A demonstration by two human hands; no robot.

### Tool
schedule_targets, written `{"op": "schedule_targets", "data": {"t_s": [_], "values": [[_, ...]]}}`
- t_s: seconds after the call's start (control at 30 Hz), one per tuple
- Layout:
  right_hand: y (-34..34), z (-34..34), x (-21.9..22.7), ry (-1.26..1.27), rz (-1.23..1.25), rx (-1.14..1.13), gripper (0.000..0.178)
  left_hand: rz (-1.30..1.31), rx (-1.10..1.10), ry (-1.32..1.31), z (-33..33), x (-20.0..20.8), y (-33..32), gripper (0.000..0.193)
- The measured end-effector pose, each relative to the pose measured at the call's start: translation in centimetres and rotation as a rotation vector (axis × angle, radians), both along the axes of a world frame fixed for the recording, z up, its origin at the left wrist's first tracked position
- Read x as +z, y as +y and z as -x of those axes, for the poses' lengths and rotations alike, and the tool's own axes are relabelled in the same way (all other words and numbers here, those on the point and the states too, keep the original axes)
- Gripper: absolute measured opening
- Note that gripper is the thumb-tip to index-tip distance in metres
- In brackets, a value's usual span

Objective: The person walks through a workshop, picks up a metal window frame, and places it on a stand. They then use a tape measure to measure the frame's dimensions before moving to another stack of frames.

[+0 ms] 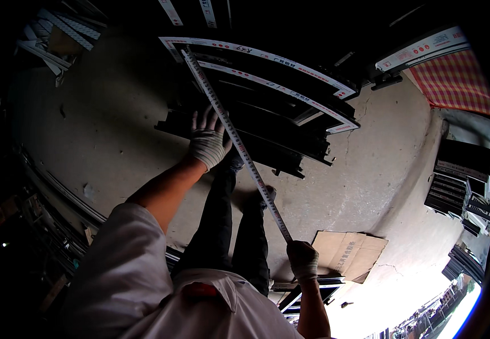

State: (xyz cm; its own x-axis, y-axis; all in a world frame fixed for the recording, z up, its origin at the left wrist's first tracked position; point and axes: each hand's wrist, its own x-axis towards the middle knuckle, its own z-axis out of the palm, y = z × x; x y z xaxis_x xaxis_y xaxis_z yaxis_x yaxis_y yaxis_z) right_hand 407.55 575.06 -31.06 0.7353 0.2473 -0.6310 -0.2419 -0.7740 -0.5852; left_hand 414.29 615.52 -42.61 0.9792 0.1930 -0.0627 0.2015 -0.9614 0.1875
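Note:
A long tape measure blade [239,147] runs from the far end of a stack of dark metal profiles [267,113] back toward me. My left hand [208,141], in a white knit glove, rests with fingers spread against the blade near the stack's near edge. My right hand [302,260], also gloved, is closed around the tape measure's near end, low and to the right. The case is hidden inside the fist. My dark trouser legs and shoes stand under the blade.
Concrete floor [115,113] all around. A flattened cardboard piece [349,254] lies to the right of my right hand. More dark profiles are stacked at the far right [460,186] and along the left edge. A red checked cloth [457,79] sits at upper right.

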Motion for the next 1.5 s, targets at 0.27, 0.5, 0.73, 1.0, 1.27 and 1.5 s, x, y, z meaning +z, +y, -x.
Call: {"op": "schedule_targets", "data": {"t_s": [0.27,0.5,0.73,1.0,1.27,1.5], "values": [[2.6,-0.3,-0.5,0.018,0.051,0.050,0.011,-0.019,-0.004,0.007,2.3,-0.5,-0.1,0.077],[4.9,-3.0,-1.9,-0.086,0.039,0.186,0.014,0.004,0.006,-0.002,2.8,-1.1,0.1,0.072],[8.6,-9.8,-3.8,-0.206,-0.020,0.295,0.017,0.054,0.018,-0.090,2.6,-1.4,0.4,0.063],[13.9,-18.3,-5.5,-0.367,-0.127,0.410,0.019,0.047,0.050,-0.105,2.5,-2.3,0.1,0.062],[16.3,-21.2,-5.7,-0.408,-0.047,0.473,0.029,0.062,0.074,-0.200,1.3,-1.6,0.4,0.063],[16.8,-22.0,-5.6,-0.347,-0.022,0.483,0.031,0.072,0.076,-0.194,1.2,-1.5,0.4,0.063]]}}
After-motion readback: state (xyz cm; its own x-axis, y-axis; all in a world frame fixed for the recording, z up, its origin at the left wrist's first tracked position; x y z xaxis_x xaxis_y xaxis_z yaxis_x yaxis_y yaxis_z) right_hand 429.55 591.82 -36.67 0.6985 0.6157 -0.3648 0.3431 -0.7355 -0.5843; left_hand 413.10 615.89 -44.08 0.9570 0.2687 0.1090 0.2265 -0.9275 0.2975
